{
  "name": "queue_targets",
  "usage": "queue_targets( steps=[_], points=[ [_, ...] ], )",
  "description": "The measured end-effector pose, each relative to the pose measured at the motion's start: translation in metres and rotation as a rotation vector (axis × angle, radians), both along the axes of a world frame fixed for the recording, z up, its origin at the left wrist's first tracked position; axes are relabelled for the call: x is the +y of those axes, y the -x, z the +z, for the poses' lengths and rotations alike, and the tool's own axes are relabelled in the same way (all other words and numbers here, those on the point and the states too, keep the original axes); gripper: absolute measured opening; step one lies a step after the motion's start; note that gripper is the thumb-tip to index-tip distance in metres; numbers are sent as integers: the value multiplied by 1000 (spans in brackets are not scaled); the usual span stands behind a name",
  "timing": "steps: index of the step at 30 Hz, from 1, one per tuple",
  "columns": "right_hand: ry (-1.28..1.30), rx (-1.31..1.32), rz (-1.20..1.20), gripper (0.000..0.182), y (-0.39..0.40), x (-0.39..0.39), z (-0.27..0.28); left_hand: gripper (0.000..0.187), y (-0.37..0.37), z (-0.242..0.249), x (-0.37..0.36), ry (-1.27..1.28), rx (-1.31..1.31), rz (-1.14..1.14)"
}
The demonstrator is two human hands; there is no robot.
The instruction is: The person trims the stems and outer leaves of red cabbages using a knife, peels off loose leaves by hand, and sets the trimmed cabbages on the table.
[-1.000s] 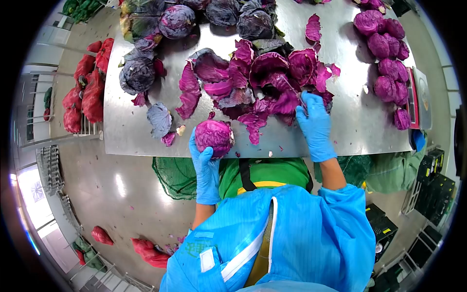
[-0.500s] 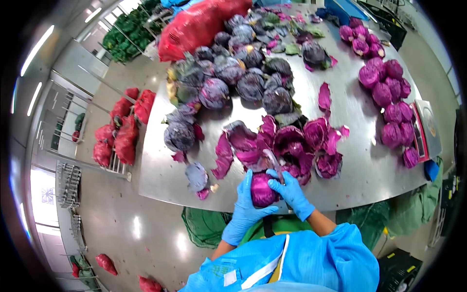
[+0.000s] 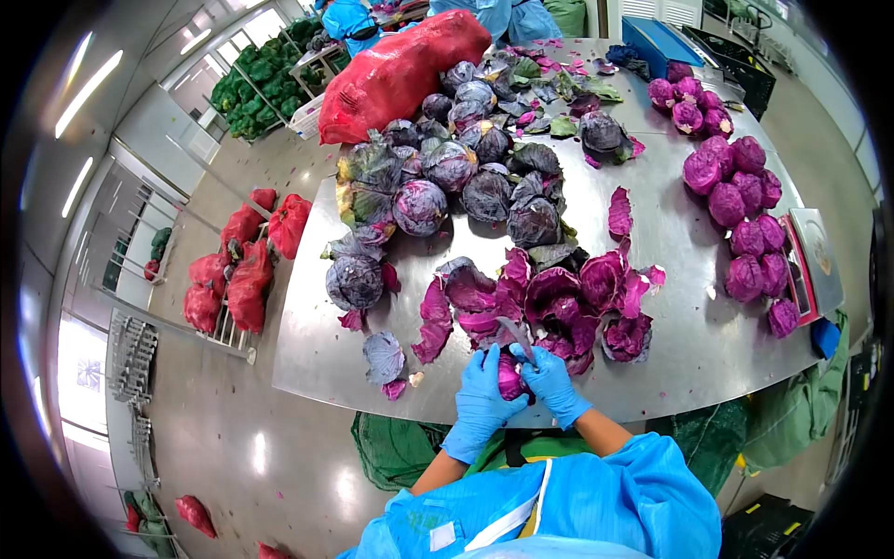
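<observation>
Near the table's front edge, a peeled purple cabbage is held between my blue-gloved hands. My left hand wraps round its left side and covers much of it. My right hand is closed on a knife at the cabbage's right; the blade points up and away, and the handle is hidden in the glove. Loose purple leaves lie just beyond my hands. Farther back sits a heap of unpeeled, dark cabbages.
Peeled cabbages line the table's right side, beside a scale. A large red sack lies at the back left. Red sacks rest on a floor rack. People in blue stand beyond the table.
The view has shifted, showing more of the far end. The cabbage has turned and is more covered by my left hand. The knife blade now shows more clearly above my right hand.
</observation>
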State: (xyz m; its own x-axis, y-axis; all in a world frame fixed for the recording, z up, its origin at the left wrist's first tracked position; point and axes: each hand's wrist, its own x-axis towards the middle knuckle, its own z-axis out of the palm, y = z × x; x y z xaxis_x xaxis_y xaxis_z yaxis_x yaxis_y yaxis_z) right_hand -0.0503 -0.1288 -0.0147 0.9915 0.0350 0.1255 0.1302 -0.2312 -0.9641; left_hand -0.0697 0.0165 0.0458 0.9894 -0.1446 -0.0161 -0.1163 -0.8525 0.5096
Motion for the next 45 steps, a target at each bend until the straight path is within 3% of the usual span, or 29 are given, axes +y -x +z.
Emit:
queue_targets(
  steps=[3,6,7,8,9,11,15,16,17,22,28,30,33,34,35,37,38,40,41,45],
  points=[
    [151,-96,-35,30,2,-2,-46,100,-2,-33,23,217,-122,99],
    [195,-225,-28,31,3,-10,0,66,-6,-63,44,1030,187,508],
    [229,-254,-62,31,1,-14,4,68,-17,-117,67,1281,386,383],
    [185,-227,-82,31,-2,-17,12,53,-7,-67,49,1617,367,470],
    [177,-157,-130,29,-1,-19,22,58,0,-15,36,1743,518,598],
    [111,-59,-95,28,-2,-26,19,70,3,-29,43,1984,674,577],
    [96,-194,49,39,8,-11,50,74,8,-13,29,1917,663,652],
    [138,-103,71,48,13,-6,60,75,8,-13,26,1912,671,644],
    [232,-281,58,53,10,-1,52,75,9,-14,25,1912,684,625],
    [207,-175,169,56,1,5,53,75,13,-17,20,1760,619,552],
    [198,-199,159,36,11,-3,49,75,20,-33,26,1667,434,598],
    [307,-332,66,27,8,-9,45,74,21,-34,28,1620,365,585],
    [269,-323,-126,19,-11,-35,43,73,25,-18,36,1825,558,653],
    [229,-166,-224,25,-17,-47,52,77,26,-20,40,1964,636,685],
    [321,-280,-333,31,-29,-58,51,78,26,-20,40,2084,702,627],
    [487,-227,-419,34,-29,-66,70,81,24,-10,37,2322,829,498],
    [405,-239,-335,31,-28,-66,63,85,24,-3,32,2323,810,625],
    [169,-124,-131,23,-19,-57,62,86,26,-11,35,2395,910,495],
    [179,-52,-76,20,-14,-51,64,86,25,-14,35,2430,961,423],
    [-66,90,93,26,5,-34,67,87,26,-12,32,2466,1001,386]
  ],
)
